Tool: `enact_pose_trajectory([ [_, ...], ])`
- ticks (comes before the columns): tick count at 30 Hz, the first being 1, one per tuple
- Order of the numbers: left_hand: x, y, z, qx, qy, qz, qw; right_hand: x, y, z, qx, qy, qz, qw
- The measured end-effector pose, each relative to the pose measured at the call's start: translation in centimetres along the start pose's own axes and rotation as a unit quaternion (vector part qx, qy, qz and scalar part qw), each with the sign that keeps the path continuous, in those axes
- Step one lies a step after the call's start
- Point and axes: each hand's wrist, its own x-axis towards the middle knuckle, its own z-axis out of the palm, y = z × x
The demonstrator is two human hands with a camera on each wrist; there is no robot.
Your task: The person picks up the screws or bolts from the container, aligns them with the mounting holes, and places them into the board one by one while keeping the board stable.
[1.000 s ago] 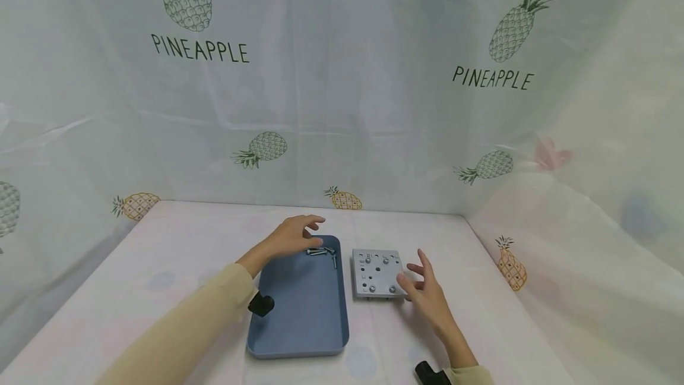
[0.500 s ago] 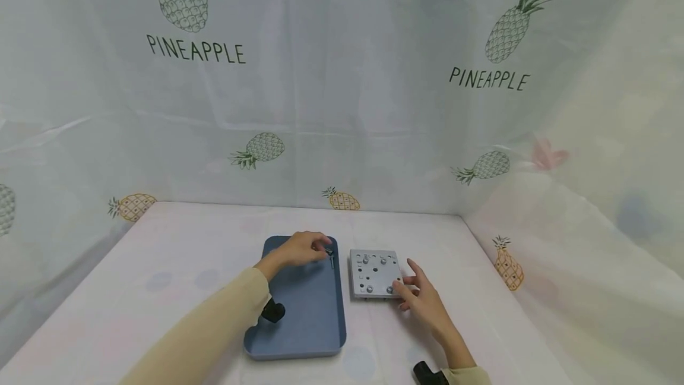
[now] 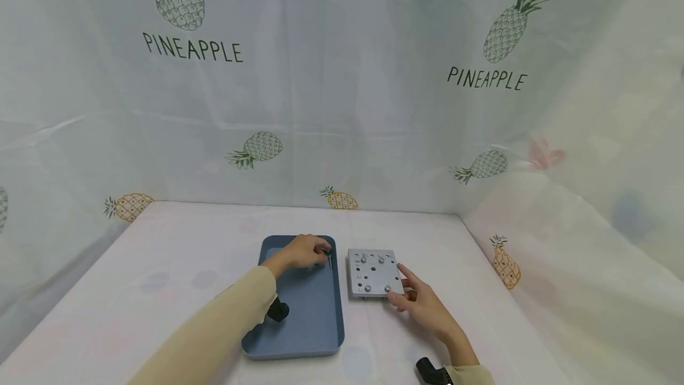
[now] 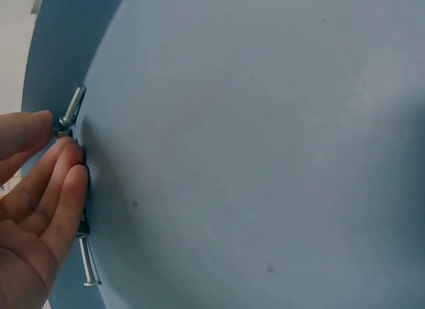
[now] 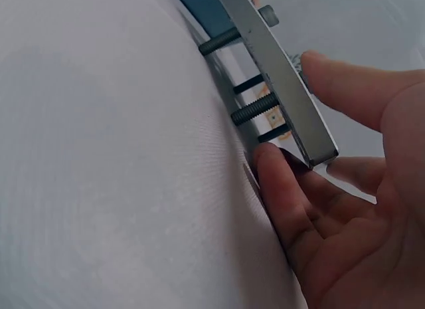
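My left hand (image 3: 306,250) reaches into the far right corner of the blue tray (image 3: 307,331). In the left wrist view its thumb and fingertips come together at the head end of a small metal bolt (image 4: 73,106), which leans against the tray wall. A second bolt (image 4: 87,261) lies beside the fingers; the hand hides others. My right hand (image 3: 427,308) grips the near right corner of a square metal plate (image 3: 380,277). The thumb is at its top face, with fingers at the edge and below. Several bolts stand in the plate, and threaded shanks (image 5: 255,109) poke out underneath.
The tray and the plate sit side by side on a white patterned cloth (image 3: 181,308), a narrow gap between them. A pineapple-print curtain (image 3: 342,88) hangs behind the table and along its right side.
My left hand has lowered and moved right from above the tray into its corner, onto the bolts. My right hand has closed in on the plate's corner from the right.
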Motion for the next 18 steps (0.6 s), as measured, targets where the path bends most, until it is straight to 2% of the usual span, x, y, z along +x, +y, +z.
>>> enact_pose_trajectory([
  [7, 0.1, -0.1, 0.5, 0.011, 0.015, 0.022, 0.9996, 0.1, 0.5, 0.4, -0.005, 0.015, -0.005, 1.0],
  [18, 0.3, 0.1, 1.6, 0.044, 0.059, 0.023, 0.997, 0.3, 0.5, 0.5, -0.014, 0.023, -0.004, 1.0],
])
